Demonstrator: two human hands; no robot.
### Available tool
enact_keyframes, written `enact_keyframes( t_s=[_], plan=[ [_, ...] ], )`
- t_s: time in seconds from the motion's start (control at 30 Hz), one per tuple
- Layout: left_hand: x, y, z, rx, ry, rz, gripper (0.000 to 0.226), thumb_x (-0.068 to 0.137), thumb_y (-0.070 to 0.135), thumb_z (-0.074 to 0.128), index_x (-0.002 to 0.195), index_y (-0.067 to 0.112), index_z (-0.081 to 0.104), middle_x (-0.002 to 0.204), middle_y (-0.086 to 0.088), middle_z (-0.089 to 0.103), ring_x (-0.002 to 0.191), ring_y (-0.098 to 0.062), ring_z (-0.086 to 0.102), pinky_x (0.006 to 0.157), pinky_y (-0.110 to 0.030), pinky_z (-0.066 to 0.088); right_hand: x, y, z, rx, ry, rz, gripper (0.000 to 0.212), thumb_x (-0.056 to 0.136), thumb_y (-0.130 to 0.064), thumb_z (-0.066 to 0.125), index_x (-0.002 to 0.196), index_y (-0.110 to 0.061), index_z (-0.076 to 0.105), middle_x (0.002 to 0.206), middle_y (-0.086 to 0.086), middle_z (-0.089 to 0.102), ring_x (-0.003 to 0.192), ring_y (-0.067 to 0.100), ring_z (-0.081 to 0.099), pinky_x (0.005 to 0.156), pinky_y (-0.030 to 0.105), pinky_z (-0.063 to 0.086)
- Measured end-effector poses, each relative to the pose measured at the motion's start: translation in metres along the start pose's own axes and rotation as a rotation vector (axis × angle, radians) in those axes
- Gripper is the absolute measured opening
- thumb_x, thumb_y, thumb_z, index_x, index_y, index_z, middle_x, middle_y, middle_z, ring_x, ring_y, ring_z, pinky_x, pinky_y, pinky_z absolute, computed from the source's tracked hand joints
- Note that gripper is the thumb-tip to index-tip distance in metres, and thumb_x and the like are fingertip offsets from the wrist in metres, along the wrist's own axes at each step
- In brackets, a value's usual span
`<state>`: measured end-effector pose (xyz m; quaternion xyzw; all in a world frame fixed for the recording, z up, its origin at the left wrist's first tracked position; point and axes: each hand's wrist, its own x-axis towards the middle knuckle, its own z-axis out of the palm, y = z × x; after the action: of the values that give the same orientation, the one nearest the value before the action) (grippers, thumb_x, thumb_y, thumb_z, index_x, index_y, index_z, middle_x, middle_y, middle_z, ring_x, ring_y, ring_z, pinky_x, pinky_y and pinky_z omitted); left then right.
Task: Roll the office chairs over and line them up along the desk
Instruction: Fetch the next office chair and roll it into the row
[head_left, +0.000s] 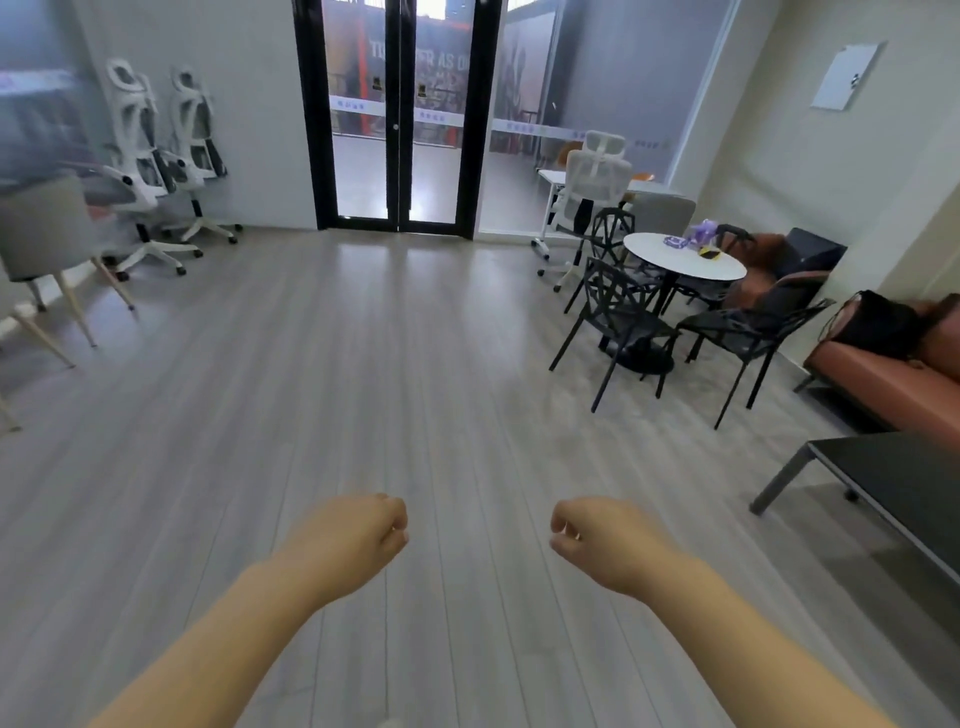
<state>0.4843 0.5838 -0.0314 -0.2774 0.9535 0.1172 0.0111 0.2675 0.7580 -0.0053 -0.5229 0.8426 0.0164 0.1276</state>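
Near the bottom of the view, both bare forearms reach out over the grey plank floor (415, 389). The left hand (358, 530) is curled into a loose fist, fingers folded in, holding nothing. The right hand (597, 535) mirrors it, clenched loosely and just as empty, and the two fists hang well apart above open floor.

Over on the far left, against the wall, two white office chairs stand side by side: the nearer left chair (136, 171) and the second chair (200, 156) just beside it, both on wheeled star bases with tall headrests. A grey padded chair on pale wooden legs (49, 234) sits nearer on the left edge.

Far right, a third white office chair (592, 187) is parked at a white desk (550, 176) by the glass wall, its mesh back towards us. Just nearer than that, a round white table (675, 262) is ringed by black metal chairs (618, 317), with small purple items on top. An orange sofa (883, 384) runs along the right wall with a black bag (878, 322) resting on it, and a dark low table (893, 478) sits near right. Straight ahead at the far end, black-framed glass doors (400, 114) are closed.
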Motion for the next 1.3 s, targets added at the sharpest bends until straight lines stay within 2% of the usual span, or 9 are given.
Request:
enact_keyframes(
  t_s=[0.13, 0.27, 0.47, 0.63, 0.73, 0.9, 1.13, 1.3],
  plan=[
    [0.110, -0.023, -0.012, -0.007, 0.026, 0.017, 0.023, 0.095, 0.038, 0.037, 0.102, 0.024, 0.054, 0.102, 0.008, 0.059, 0.089, -0.014, 0.054, 0.069, -0.027, 0.039, 0.102, 0.028, -0.022, -0.012, -0.004, 0.017, 0.027, 0.094, -0.041, 0.044, 0.112, -0.025, 0.057, 0.114, -0.003, 0.061, 0.099, 0.019, 0.057, 0.079, 0.031, 0.045],
    [0.230, -0.052, -0.039, 0.013, 0.052, 0.069, 0.024, 0.096, 0.038, 0.037, 0.104, 0.022, 0.054, 0.103, 0.005, 0.058, 0.087, -0.014, 0.051, 0.067, -0.026, 0.035, 0.208, 0.055, -0.066, -0.022, 0.001, 0.061, 0.028, 0.096, -0.040, 0.043, 0.115, -0.023, 0.056, 0.114, -0.001, 0.061, 0.099, 0.021, 0.057, 0.083, 0.034, 0.047],
    [0.396, -0.079, -0.081, 0.047, 0.064, 0.140, 0.027, 0.096, 0.037, 0.037, 0.104, 0.019, 0.055, 0.101, 0.002, 0.059, 0.088, -0.017, 0.053, 0.067, -0.027, 0.036, 0.341, 0.100, -0.119, -0.031, 0.033, 0.116, 0.027, 0.095, -0.040, 0.044, 0.114, -0.024, 0.055, 0.110, 0.000, 0.063, 0.096, 0.021, 0.057, 0.081, 0.035, 0.049],
    [0.511, -0.103, -0.089, 0.066, 0.056, 0.154, 0.027, 0.096, 0.038, 0.036, 0.107, 0.021, 0.054, 0.104, 0.005, 0.059, 0.082, -0.013, 0.048, 0.069, -0.026, 0.038, 0.446, 0.138, -0.137, -0.004, 0.015, 0.131, 0.027, 0.095, -0.039, 0.044, 0.113, -0.023, 0.056, 0.110, 0.000, 0.062, 0.095, 0.021, 0.058, 0.080, 0.033, 0.048],
    [0.583, -0.118, -0.090, 0.075, 0.032, 0.149, 0.027, 0.097, 0.039, 0.036, 0.107, 0.022, 0.054, 0.103, 0.006, 0.058, 0.084, -0.013, 0.051, 0.068, -0.026, 0.039, 0.519, 0.163, -0.146, 0.031, 0.021, 0.121, 0.026, 0.094, -0.039, 0.045, 0.111, -0.024, 0.057, 0.109, -0.002, 0.062, 0.094, 0.019, 0.058, 0.080, 0.034, 0.049],
    [0.719, -0.140, -0.109, 0.114, 0.060, 0.103, 0.027, 0.096, 0.038, 0.036, 0.105, 0.021, 0.054, 0.101, 0.005, 0.058, 0.084, -0.014, 0.051, 0.064, -0.026, 0.037, 0.657, 0.209, -0.171, 0.046, 0.047, 0.064, 0.026, 0.094, -0.039, 0.044, 0.110, -0.024, 0.058, 0.109, -0.003, 0.062, 0.095, 0.020, 0.058, 0.078, 0.033, 0.048],
    [0.871, -0.200, -0.142, 0.099, 0.004, -0.046, 0.026, 0.097, 0.036, 0.036, 0.105, 0.020, 0.054, 0.099, 0.006, 0.055, 0.080, -0.013, 0.048, 0.064, -0.024, 0.031, 0.850, 0.247, -0.232, 0.054, 0.023, -0.017, 0.026, 0.094, -0.038, 0.044, 0.111, -0.023, 0.057, 0.108, -0.002, 0.062, 0.092, 0.020, 0.058, 0.075, 0.032, 0.048],
    [0.969, -0.253, -0.150, 0.066, -0.012, -0.108, 0.025, 0.097, 0.039, 0.035, 0.105, 0.023, 0.053, 0.100, 0.007, 0.056, 0.080, -0.012, 0.049, 0.067, -0.025, 0.036, 0.973, 0.256, -0.253, 0.077, -0.022, -0.046, 0.027, 0.094, -0.041, 0.044, 0.112, -0.025, 0.057, 0.110, -0.004, 0.062, 0.094, 0.017, 0.057, 0.078, 0.032, 0.049]
  ],
)
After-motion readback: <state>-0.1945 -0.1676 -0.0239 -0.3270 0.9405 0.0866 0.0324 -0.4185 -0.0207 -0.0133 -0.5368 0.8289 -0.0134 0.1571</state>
